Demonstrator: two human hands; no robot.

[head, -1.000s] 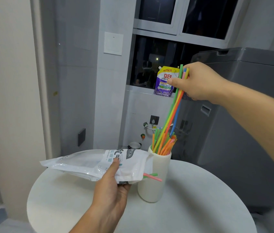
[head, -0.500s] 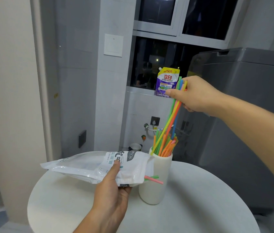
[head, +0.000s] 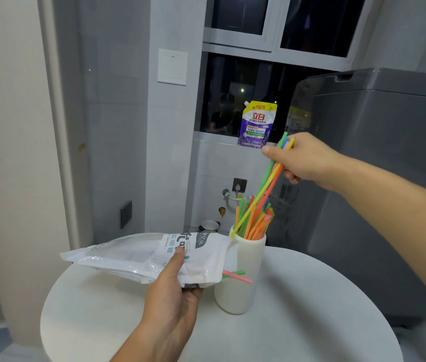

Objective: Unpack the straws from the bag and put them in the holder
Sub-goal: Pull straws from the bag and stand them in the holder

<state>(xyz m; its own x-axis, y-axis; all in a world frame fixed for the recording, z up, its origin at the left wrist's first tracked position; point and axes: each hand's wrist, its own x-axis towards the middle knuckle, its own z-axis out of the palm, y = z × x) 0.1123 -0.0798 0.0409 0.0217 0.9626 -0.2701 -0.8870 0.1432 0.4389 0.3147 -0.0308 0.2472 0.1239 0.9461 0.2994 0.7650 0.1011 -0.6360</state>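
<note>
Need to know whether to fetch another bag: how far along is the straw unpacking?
Done: many straws stand in the holder. In hand: the right hand lowers a bunch into it. Left: the left hand holds the bag, with two straws poking out.

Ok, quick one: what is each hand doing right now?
Left hand: closed on the bag, held above the table.
Right hand: closed on a bunch of straws, their lower ends in the holder.

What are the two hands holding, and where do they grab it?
The right hand pinches a bunch of colourful plastic straws near their top ends. The left hand grips the white plastic bag near its open end.
</note>
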